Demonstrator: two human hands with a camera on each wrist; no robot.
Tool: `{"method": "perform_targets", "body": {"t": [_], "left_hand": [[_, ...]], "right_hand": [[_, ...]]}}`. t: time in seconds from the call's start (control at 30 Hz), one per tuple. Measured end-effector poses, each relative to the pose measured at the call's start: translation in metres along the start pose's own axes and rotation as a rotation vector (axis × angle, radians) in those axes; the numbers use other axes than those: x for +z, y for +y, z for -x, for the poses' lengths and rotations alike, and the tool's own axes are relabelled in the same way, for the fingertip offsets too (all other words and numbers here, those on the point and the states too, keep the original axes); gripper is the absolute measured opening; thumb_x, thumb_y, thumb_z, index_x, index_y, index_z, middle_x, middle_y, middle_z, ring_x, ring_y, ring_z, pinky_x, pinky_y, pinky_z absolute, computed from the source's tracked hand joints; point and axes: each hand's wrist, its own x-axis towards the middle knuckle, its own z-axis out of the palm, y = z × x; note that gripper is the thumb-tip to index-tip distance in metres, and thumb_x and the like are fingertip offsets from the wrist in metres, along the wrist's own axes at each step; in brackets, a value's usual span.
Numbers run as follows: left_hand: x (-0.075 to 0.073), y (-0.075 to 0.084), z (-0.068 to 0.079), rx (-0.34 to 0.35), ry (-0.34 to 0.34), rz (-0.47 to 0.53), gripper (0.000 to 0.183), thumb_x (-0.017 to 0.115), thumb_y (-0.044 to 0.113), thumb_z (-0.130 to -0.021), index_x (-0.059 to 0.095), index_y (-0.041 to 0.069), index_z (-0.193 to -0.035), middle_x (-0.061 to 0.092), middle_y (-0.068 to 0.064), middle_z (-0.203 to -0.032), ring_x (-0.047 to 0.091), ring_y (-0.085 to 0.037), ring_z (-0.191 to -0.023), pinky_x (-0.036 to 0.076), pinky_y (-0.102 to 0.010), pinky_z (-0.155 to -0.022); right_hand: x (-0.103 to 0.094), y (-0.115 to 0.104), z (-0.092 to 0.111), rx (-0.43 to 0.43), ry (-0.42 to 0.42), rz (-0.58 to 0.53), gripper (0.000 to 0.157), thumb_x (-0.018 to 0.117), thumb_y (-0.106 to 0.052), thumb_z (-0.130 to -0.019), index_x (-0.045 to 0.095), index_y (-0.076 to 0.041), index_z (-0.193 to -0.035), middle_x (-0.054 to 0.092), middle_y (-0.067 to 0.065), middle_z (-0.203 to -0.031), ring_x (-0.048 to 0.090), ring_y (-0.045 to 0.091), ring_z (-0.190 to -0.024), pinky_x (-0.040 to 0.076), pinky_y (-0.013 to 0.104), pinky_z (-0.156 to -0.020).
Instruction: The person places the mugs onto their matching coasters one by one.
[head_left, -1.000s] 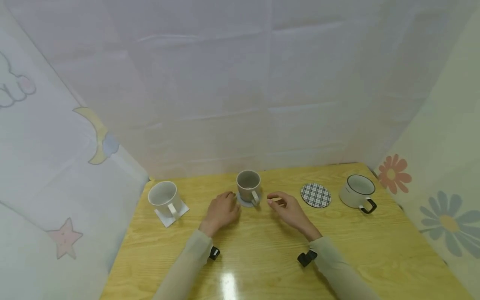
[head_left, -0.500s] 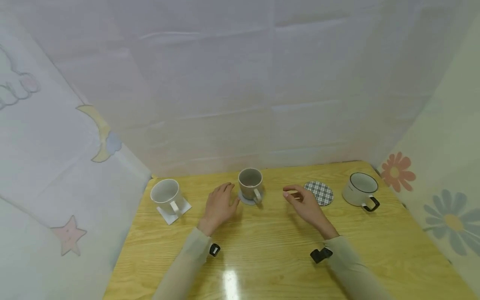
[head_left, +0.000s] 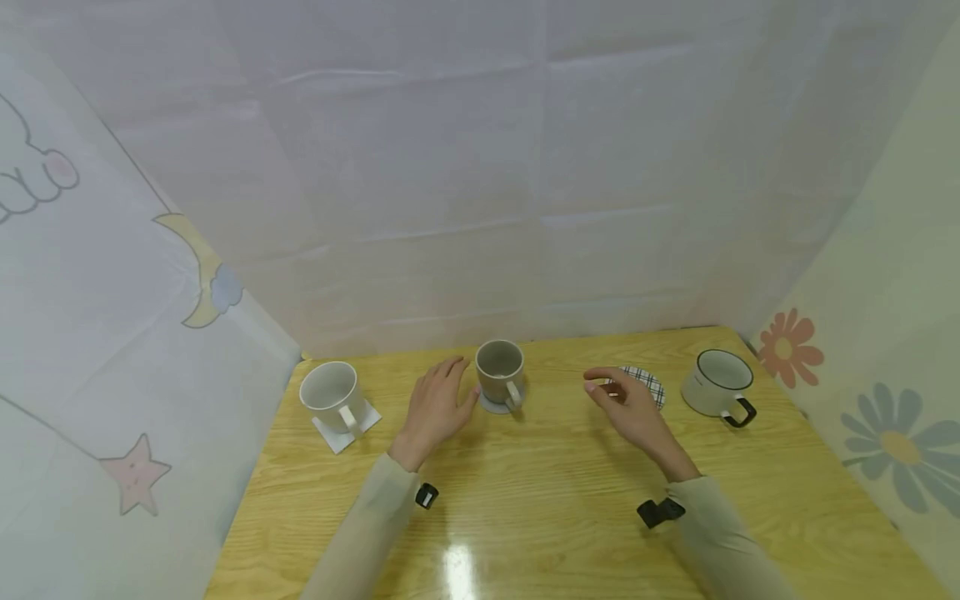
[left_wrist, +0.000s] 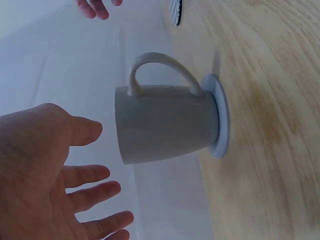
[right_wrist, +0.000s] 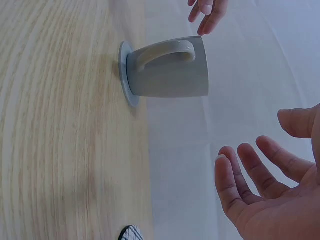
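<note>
A grey mug [head_left: 498,373] stands upright on a round grey coaster [head_left: 495,407] at the middle of the table, its handle toward me. My left hand [head_left: 435,408] is just left of that mug, fingers spread and holding nothing; the left wrist view shows a gap between the thumb and the mug [left_wrist: 165,122]. Farther right, my right hand [head_left: 628,410] hovers with loosely bent fingers and an empty palm, overlapping a round plaid coaster [head_left: 649,383] in the head view. In the right wrist view, the right hand [right_wrist: 275,190] is apart from the mug [right_wrist: 175,72].
At the left, a white mug [head_left: 330,398] sits on a square white coaster [head_left: 336,440]. A white mug with a dark rim and black handle [head_left: 708,387] stands directly on the wooden table [head_left: 525,517] at the right. Hanging sheets [head_left: 420,208] enclose the back and sides.
My right hand has moved right, away from the grey mug to the plaid coaster. The left hand has spread its fingers and shifted slightly left. The mugs have stayed put.
</note>
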Motion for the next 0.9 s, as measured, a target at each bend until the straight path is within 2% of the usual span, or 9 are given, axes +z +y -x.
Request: {"method": "perform_targets", "body": {"t": [0.23,0.47,0.57,0.77,0.83,0.9], "left_hand": [[-0.006,0.008,-0.004,0.033,0.031,-0.011,0.059,0.065,0.036,-0.108,0.053,0.004,-0.155,0.054,-0.016,-0.16,0.052,-0.039,-0.146,0.045,-0.06,-0.119],[-0.008,0.024,-0.01,0.078,0.064,-0.015,0.057,0.065,0.037,-0.107,0.056,0.003,-0.152,0.057,-0.016,-0.156,0.056,-0.039,-0.142,0.047,-0.06,-0.117],[-0.006,0.031,-0.013,0.08,0.07,-0.023,0.055,0.065,0.038,-0.107,0.057,0.005,-0.151,0.058,-0.014,-0.156,0.057,-0.037,-0.141,0.047,-0.058,-0.117],[-0.002,0.042,-0.015,0.092,0.076,0.002,0.054,0.066,0.036,-0.107,0.058,0.007,-0.151,0.058,-0.012,-0.154,0.057,-0.036,-0.14,0.049,-0.057,-0.115],[-0.001,0.044,-0.016,0.099,0.075,0.011,0.054,0.065,0.037,-0.107,0.057,0.007,-0.151,0.058,-0.012,-0.155,0.057,-0.036,-0.141,0.048,-0.058,-0.115],[0.0,0.046,-0.017,0.109,0.073,0.013,0.054,0.065,0.036,-0.107,0.057,0.006,-0.151,0.058,-0.012,-0.154,0.057,-0.036,-0.141,0.048,-0.058,-0.115]], "right_hand": [[-0.011,-0.001,0.003,-0.003,0.017,0.037,0.039,0.059,-0.035,-0.112,0.065,-0.013,-0.143,0.068,0.014,-0.141,0.07,0.031,-0.12,0.056,0.026,-0.095],[-0.026,-0.001,0.007,-0.006,0.037,0.055,0.039,0.059,-0.034,-0.112,0.064,-0.013,-0.144,0.068,0.015,-0.14,0.068,0.03,-0.12,0.055,0.019,-0.091],[-0.032,-0.001,0.008,-0.018,0.053,0.075,0.038,0.06,-0.033,-0.111,0.065,-0.013,-0.143,0.068,0.015,-0.141,0.068,0.02,-0.118,0.054,0.017,-0.091],[-0.041,0.004,0.011,-0.007,0.088,0.101,0.039,0.058,-0.036,-0.112,0.066,-0.013,-0.142,0.068,0.015,-0.14,0.059,-0.009,-0.108,0.051,0.013,-0.089],[-0.043,0.006,0.012,-0.005,0.102,0.107,0.039,0.058,-0.036,-0.112,0.066,-0.012,-0.142,0.068,0.014,-0.14,0.056,-0.014,-0.107,0.05,0.011,-0.089],[-0.045,0.007,0.013,-0.011,0.108,0.113,0.039,0.059,-0.035,-0.112,0.066,-0.012,-0.142,0.068,0.014,-0.141,0.057,-0.013,-0.108,0.049,0.009,-0.089]]}}
